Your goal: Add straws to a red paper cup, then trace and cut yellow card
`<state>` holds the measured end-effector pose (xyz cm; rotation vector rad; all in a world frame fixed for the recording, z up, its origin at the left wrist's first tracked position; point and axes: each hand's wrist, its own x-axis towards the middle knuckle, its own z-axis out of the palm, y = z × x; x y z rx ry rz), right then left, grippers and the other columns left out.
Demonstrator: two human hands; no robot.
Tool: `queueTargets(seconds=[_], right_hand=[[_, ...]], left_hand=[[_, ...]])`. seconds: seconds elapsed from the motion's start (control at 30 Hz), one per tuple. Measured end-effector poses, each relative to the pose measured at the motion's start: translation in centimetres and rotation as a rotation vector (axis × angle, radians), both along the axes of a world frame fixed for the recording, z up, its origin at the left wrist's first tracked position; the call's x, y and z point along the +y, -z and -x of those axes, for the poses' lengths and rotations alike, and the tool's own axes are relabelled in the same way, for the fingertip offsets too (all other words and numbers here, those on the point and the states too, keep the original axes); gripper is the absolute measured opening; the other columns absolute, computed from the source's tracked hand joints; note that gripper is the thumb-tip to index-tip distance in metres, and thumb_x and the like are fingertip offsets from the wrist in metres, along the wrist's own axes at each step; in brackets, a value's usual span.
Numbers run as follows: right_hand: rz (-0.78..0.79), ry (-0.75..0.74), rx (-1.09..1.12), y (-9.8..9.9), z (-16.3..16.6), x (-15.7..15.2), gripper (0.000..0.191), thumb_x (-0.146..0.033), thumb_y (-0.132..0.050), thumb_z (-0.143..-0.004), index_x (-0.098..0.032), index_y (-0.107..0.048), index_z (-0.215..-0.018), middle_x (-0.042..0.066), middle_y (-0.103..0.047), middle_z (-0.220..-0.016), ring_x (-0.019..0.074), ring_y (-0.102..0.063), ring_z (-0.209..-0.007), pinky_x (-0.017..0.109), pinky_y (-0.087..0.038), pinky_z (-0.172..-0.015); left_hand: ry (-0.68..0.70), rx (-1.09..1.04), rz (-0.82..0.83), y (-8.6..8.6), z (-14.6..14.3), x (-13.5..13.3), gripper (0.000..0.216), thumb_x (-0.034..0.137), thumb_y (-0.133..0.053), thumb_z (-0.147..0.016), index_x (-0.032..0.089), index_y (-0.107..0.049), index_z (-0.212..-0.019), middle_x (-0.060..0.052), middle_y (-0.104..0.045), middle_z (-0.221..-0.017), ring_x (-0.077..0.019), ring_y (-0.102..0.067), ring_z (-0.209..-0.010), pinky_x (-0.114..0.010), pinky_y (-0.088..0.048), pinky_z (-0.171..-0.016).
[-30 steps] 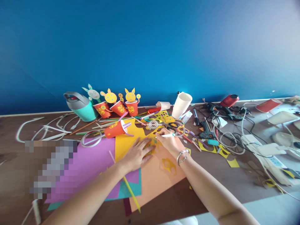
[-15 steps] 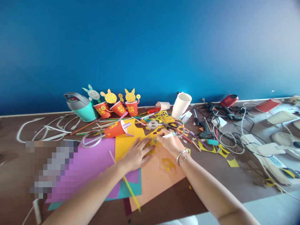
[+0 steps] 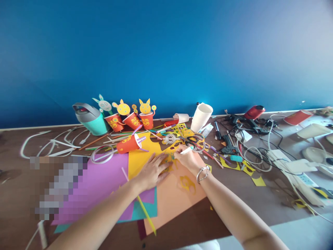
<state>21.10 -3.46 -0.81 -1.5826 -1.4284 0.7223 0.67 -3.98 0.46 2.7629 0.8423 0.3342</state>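
Note:
My left hand lies flat with its fingers spread on a peach sheet of paper. Pinched in my right hand is a white marker with a green end, its tip hidden by my fingers. Between the hands, on the sheet, is a small yellow paper piece with cut-outs, partly covered by the left fingers. Nearer me on the same sheet rests another yellow paper scrap. A yellow sheet and a purple sheet spread out on the left.
Three red paper cups with animal faces stand by the wall, one being this cup; another red cup lies tipped. Behind my right hand are scissors and white cups. A glue gun, cables and a power strip sit right.
The marker's visible end has tilted slightly and shifted a little left. Both hands stay in nearly the same place, and the view has moved very slightly.

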Motion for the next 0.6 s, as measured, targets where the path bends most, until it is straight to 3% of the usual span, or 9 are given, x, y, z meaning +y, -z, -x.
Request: queueTargets(seconds=[0.23,0.4,0.5,0.6], right_hand=[[0.047,-0.025,0.062,-0.3,0.1,-0.1,0.017,-0.022,-0.049,-0.059,-0.021,-0.034,-0.051,-0.006,-0.035,-0.049,0.0081,-0.029,-0.046,0.023,-0.019,-0.042],[0.110,0.027,0.376,-1.0,-0.4,-0.4,0.023,-0.030,-0.056,-0.070,-0.022,-0.039,-0.057,-0.005,-0.045,-0.045,0.0097,-0.040,-0.042,0.022,-0.025,-0.040],[0.082,0.088,0.514,-1.7,-0.6,-0.6,0.034,-0.044,-0.054,-0.078,-0.023,-0.034,-0.060,-0.008,-0.037,-0.041,0.0078,-0.032,-0.037,0.022,-0.023,-0.038],[0.020,0.130,0.558,-2.2,-0.5,-0.7,0.038,-0.050,-0.054,-0.079,-0.024,-0.032,-0.062,-0.010,-0.027,-0.045,0.0068,-0.023,-0.037,0.022,-0.020,-0.037]], left_hand=[[0.000,0.009,0.018,-0.3,0.0,0.0,0.042,0.037,-0.045,-0.094,0.031,-0.048,-0.135,-0.010,-0.046,-0.142,-0.0273,-0.039,-0.134,-0.056,-0.029,-0.110],[-0.001,0.002,0.024,-0.2,0.0,-0.1,0.040,0.037,-0.046,-0.094,0.028,-0.049,-0.133,-0.011,-0.046,-0.142,-0.0261,-0.039,-0.135,-0.055,-0.028,-0.112],[-0.039,-0.077,0.060,-0.2,0.0,-0.1,0.038,0.033,-0.044,-0.094,0.024,-0.048,-0.131,-0.012,-0.047,-0.141,-0.0249,-0.041,-0.133,-0.054,-0.028,-0.113],[-0.099,-0.230,0.134,-0.5,0.0,-0.1,0.033,0.030,-0.041,-0.095,0.021,-0.048,-0.126,-0.012,-0.053,-0.133,-0.0224,-0.048,-0.127,-0.046,-0.037,-0.110]])
